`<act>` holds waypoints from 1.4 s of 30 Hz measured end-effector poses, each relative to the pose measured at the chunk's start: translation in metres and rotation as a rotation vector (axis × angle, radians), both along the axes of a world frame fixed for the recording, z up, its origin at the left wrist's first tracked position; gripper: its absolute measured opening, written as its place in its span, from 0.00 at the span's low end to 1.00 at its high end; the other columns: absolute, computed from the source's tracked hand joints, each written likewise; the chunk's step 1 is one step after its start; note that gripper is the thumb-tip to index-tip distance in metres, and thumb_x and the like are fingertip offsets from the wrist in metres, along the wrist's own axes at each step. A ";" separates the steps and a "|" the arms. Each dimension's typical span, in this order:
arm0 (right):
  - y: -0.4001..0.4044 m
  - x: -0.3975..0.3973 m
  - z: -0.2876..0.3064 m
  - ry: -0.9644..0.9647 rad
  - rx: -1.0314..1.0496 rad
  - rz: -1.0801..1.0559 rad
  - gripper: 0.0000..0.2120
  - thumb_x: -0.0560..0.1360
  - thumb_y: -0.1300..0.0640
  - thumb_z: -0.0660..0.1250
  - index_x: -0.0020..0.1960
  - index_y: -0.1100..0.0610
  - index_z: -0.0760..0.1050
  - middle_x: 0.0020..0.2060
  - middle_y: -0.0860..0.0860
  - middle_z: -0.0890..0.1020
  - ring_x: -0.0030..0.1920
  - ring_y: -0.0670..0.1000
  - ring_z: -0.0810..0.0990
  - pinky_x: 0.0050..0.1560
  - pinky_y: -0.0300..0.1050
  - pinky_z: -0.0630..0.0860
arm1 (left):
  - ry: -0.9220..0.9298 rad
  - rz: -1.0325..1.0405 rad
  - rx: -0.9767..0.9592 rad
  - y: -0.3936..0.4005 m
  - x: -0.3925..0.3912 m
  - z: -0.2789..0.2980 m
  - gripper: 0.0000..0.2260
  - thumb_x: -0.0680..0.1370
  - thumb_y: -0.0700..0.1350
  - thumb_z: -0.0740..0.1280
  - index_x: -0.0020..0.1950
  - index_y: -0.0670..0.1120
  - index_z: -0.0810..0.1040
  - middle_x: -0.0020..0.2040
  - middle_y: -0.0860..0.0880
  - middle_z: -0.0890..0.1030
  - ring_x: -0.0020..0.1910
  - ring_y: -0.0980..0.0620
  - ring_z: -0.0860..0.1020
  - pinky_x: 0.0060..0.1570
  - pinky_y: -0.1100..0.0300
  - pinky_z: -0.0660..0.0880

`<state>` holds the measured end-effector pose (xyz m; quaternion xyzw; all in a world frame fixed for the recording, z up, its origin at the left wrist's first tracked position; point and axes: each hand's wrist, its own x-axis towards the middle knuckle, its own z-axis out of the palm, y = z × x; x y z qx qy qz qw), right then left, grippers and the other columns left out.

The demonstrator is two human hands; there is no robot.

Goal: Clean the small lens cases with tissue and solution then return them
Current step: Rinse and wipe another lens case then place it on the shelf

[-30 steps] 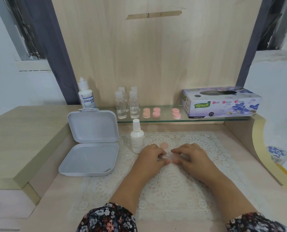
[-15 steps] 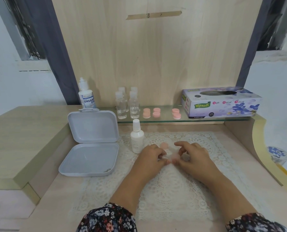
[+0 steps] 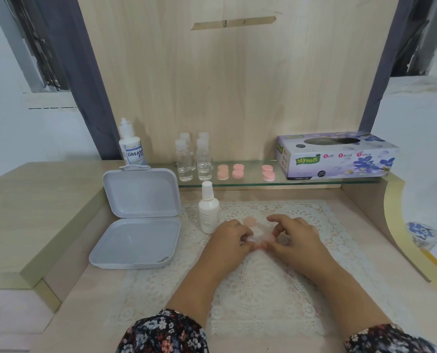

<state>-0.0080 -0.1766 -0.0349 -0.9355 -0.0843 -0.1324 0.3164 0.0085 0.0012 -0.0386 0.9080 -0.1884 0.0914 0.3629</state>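
Both hands met over the white lace mat (image 3: 258, 284): my left hand (image 3: 231, 239) had its fingers curled in on a small, pale, see-through piece (image 3: 259, 236), probably a lens case or a bit of tissue, too blurred to say, and my right hand (image 3: 292, 239) pinched at the same piece with bent fingers, forefinger arched above it. Just beyond lay a round peach-pink cap (image 3: 249, 221), flat on the mat. I judged these parts very light, stiff and slick when wet, so best taken by the rim between thumb and fingertip, gently. To the left stood a white plastic spray bottle (image 3: 208, 212) and an open grey hinged box (image 3: 139, 217). Farther back, on the glass shelf (image 3: 250, 183), sat the remaining pink round lens cases (image 3: 237, 171), four clear small bottles (image 3: 193, 159), a white solution bottle (image 3: 132, 145) and the lilac tissue box (image 3: 334, 155).
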 end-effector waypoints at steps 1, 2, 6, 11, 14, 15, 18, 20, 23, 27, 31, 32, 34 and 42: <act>0.000 0.000 0.000 -0.004 0.008 0.012 0.23 0.72 0.45 0.71 0.65 0.41 0.69 0.46 0.37 0.77 0.54 0.40 0.69 0.59 0.41 0.57 | 0.005 0.002 -0.005 0.000 0.000 0.000 0.14 0.75 0.50 0.70 0.58 0.45 0.80 0.48 0.52 0.74 0.49 0.55 0.72 0.48 0.64 0.68; 0.000 -0.001 0.000 -0.006 0.017 0.026 0.21 0.73 0.48 0.70 0.63 0.39 0.69 0.46 0.37 0.77 0.54 0.40 0.69 0.60 0.41 0.57 | 0.010 0.004 -0.013 0.000 0.000 -0.001 0.13 0.75 0.49 0.70 0.58 0.46 0.80 0.48 0.53 0.74 0.49 0.55 0.72 0.49 0.64 0.68; 0.000 -0.003 0.002 0.010 0.047 0.079 0.25 0.71 0.60 0.66 0.58 0.34 0.68 0.48 0.32 0.78 0.58 0.37 0.68 0.62 0.41 0.56 | 0.024 0.007 -0.030 -0.001 -0.001 0.000 0.13 0.75 0.48 0.70 0.58 0.46 0.80 0.47 0.54 0.73 0.48 0.56 0.72 0.48 0.65 0.67; -0.001 -0.002 -0.001 0.036 0.029 0.094 0.25 0.70 0.52 0.70 0.60 0.31 0.68 0.55 0.33 0.76 0.61 0.38 0.68 0.62 0.41 0.55 | 0.024 0.000 -0.021 0.000 0.000 0.000 0.14 0.75 0.49 0.70 0.59 0.46 0.80 0.47 0.54 0.73 0.48 0.56 0.72 0.50 0.64 0.68; -0.001 -0.001 0.000 0.024 -0.020 0.015 0.27 0.68 0.38 0.71 0.65 0.37 0.68 0.53 0.36 0.75 0.58 0.40 0.67 0.59 0.40 0.55 | 0.027 -0.004 -0.011 0.000 -0.001 0.001 0.16 0.74 0.51 0.71 0.58 0.46 0.80 0.48 0.53 0.74 0.49 0.55 0.72 0.50 0.63 0.69; -0.001 0.000 0.000 0.014 -0.028 -0.002 0.27 0.68 0.37 0.71 0.65 0.39 0.69 0.50 0.36 0.75 0.56 0.40 0.68 0.58 0.41 0.56 | 0.023 -0.005 -0.006 0.000 -0.001 0.001 0.16 0.74 0.51 0.71 0.58 0.45 0.80 0.48 0.52 0.74 0.49 0.55 0.72 0.50 0.63 0.70; -0.001 0.000 -0.001 -0.013 -0.006 0.000 0.22 0.71 0.45 0.72 0.63 0.41 0.71 0.45 0.37 0.77 0.53 0.39 0.69 0.59 0.42 0.57 | 0.017 -0.003 -0.010 0.001 -0.001 0.001 0.14 0.75 0.49 0.70 0.58 0.45 0.80 0.49 0.52 0.74 0.50 0.55 0.72 0.51 0.64 0.69; -0.001 -0.001 -0.001 -0.008 0.021 0.023 0.20 0.72 0.51 0.70 0.62 0.39 0.71 0.46 0.35 0.78 0.55 0.39 0.69 0.61 0.41 0.56 | 0.018 -0.003 -0.022 0.000 -0.001 0.000 0.13 0.75 0.48 0.70 0.58 0.45 0.80 0.48 0.53 0.73 0.49 0.56 0.71 0.50 0.64 0.67; -0.001 -0.002 0.000 0.031 0.020 0.064 0.26 0.70 0.59 0.67 0.63 0.36 0.69 0.49 0.31 0.78 0.59 0.38 0.68 0.59 0.37 0.53 | 0.021 -0.002 -0.022 0.000 -0.002 0.001 0.13 0.75 0.48 0.70 0.58 0.46 0.80 0.47 0.54 0.73 0.48 0.56 0.71 0.49 0.64 0.67; 0.000 -0.002 0.001 0.024 -0.004 0.070 0.27 0.71 0.51 0.70 0.66 0.36 0.67 0.53 0.29 0.76 0.60 0.35 0.66 0.60 0.38 0.52 | 0.021 -0.003 -0.018 0.000 -0.002 0.001 0.14 0.75 0.49 0.70 0.58 0.46 0.80 0.47 0.54 0.73 0.48 0.56 0.72 0.50 0.64 0.68; 0.000 -0.001 0.002 0.007 -0.005 0.007 0.27 0.68 0.38 0.71 0.64 0.38 0.67 0.48 0.36 0.77 0.55 0.38 0.68 0.58 0.40 0.55 | 0.018 -0.010 -0.007 0.000 -0.003 0.002 0.16 0.74 0.52 0.71 0.58 0.45 0.80 0.48 0.53 0.73 0.49 0.55 0.72 0.50 0.64 0.69; 0.000 -0.001 0.002 0.003 0.001 0.004 0.25 0.69 0.41 0.71 0.64 0.39 0.69 0.47 0.36 0.77 0.54 0.38 0.68 0.58 0.40 0.56 | 0.015 -0.005 -0.008 0.000 -0.002 0.002 0.15 0.75 0.51 0.71 0.58 0.45 0.80 0.48 0.53 0.73 0.49 0.56 0.72 0.49 0.65 0.68; 0.000 -0.002 0.001 0.000 0.025 0.010 0.23 0.72 0.46 0.71 0.64 0.40 0.69 0.46 0.36 0.77 0.53 0.37 0.67 0.59 0.40 0.55 | 0.013 0.003 -0.015 0.000 -0.002 0.001 0.13 0.75 0.49 0.70 0.58 0.46 0.80 0.47 0.54 0.73 0.48 0.57 0.71 0.48 0.66 0.66; 0.000 -0.004 0.003 0.043 0.022 0.038 0.30 0.70 0.47 0.72 0.68 0.36 0.63 0.52 0.33 0.76 0.59 0.39 0.66 0.60 0.39 0.53 | 0.016 -0.003 -0.018 0.000 -0.002 0.001 0.13 0.75 0.49 0.71 0.57 0.46 0.80 0.46 0.54 0.73 0.48 0.56 0.72 0.49 0.64 0.68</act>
